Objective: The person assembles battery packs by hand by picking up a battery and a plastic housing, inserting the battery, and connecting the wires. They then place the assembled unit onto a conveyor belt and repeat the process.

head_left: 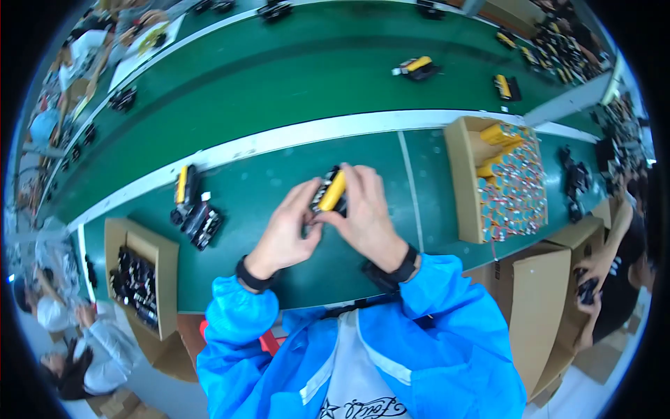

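Observation:
Between my two hands, above the green bench, is a small black housing with a yellow cylindrical battery (333, 191) lying along it. My left hand (286, 227) is curled round its left side, fingers closed on the black part. My right hand (364, 213) grips the other side, with the thumb at the battery's lower end and the fingers along its right edge. The housing tilts up to the right, and its underside is hidden by my hands. To the left on the bench lie a similar black housing with a yellow battery (183, 186) and a black housing (202, 225).
A cardboard box of yellow batteries (457, 181) stands at right, a carton of black parts (167, 279) at left. Beyond a white rail (300, 140), a green conveyor (279, 77) carries several assemblies. More black parts (574, 178) lie far right. Other people work on both sides.

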{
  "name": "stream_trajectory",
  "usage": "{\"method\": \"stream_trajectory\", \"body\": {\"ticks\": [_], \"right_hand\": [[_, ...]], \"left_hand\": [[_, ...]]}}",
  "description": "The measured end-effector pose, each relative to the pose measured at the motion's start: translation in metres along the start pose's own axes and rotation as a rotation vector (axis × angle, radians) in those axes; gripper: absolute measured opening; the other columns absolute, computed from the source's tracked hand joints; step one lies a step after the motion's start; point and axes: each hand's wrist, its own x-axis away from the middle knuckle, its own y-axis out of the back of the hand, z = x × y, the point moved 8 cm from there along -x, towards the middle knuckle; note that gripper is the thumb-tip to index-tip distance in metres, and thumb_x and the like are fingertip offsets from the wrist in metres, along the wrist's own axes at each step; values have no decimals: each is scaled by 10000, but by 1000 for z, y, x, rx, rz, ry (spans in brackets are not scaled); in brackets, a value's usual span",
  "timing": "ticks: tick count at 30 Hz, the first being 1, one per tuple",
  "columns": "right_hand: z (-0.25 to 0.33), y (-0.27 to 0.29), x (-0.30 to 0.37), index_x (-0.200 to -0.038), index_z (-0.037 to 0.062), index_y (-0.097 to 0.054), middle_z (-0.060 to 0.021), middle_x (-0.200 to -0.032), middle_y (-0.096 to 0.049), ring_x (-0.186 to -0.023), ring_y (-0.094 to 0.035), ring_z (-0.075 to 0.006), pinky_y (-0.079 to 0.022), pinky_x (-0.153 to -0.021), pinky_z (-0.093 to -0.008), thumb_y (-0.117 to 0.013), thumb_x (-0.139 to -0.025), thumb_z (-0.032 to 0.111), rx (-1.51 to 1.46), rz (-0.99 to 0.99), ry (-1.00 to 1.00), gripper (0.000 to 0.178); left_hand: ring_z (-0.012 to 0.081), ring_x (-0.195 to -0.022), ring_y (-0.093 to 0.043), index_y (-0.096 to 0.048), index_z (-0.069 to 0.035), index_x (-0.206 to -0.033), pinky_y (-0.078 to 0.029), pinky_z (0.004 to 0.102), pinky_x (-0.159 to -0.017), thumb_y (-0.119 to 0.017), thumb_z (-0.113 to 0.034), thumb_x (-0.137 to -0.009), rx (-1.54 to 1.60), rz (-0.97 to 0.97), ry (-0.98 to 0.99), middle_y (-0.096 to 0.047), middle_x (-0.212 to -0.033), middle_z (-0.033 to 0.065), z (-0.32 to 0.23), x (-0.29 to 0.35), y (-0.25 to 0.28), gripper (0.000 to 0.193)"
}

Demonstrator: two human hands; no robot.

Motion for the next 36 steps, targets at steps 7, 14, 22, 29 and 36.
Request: {"method": "stream_trajectory", "body": {"ticks": [7, 14, 22, 29, 36], "right_hand": [[-3, -19, 2, -1333, -73, -392, -248, -1209, -436, -1137, -456, -443, -437, -959, -454, -846, -647, 97, -92, 117, -174, 840], [0, 8, 5, -1294, -70, -447, -271, -1275, -433, -1132, -488, -445, -452, -966, -449, -808, -699, 89, -72, 166, 2, 714], [-62, 200, -20, -1032, 29, -676, -168, -1054, -633, -1023, -558, -375, -455, -914, -449, -756, -715, 110, 517, 39, -80, 337], [-147, 209, -25, -944, 11, -702, -155, -1036, -615, -1046, -511, -357, -410, -951, -443, -786, -688, 195, 894, 274, -250, 326], [-125, 236, -26, -932, -22, -681, -131, -890, -662, -843, -598, -270, -476, -784, -359, -779, -779, 161, 366, -103, -144, 259]], "left_hand": [[181, -623, -580, -641, 16, -1075, -461, 310, -556, -805, -103, -716, -183, 63, 203, -628, -830, 131, 39, -31, -9, 413], [164, -599, -556, -602, -11, -865, -449, 324, -538, -838, -168, -711, -203, 137, 318, -610, -695, 89, 42, -51, -22, 323], [124, -609, -499, -579, -11, -860, -425, 306, -544, -862, -218, -707, -319, 160, 316, -553, -669, 43, 30, -50, -13, 382], [199, -671, -597, -668, 9, -873, -471, 344, -602, -836, -301, -712, -363, 289, 276, -617, -715, 93, 31, -100, -11, 387], [165, -632, -594, -709, 12, -901, -475, 318, -600, -784, -379, -765, -349, -5, 189, -647, -702, 87, 64, -218, 32, 422]]}}
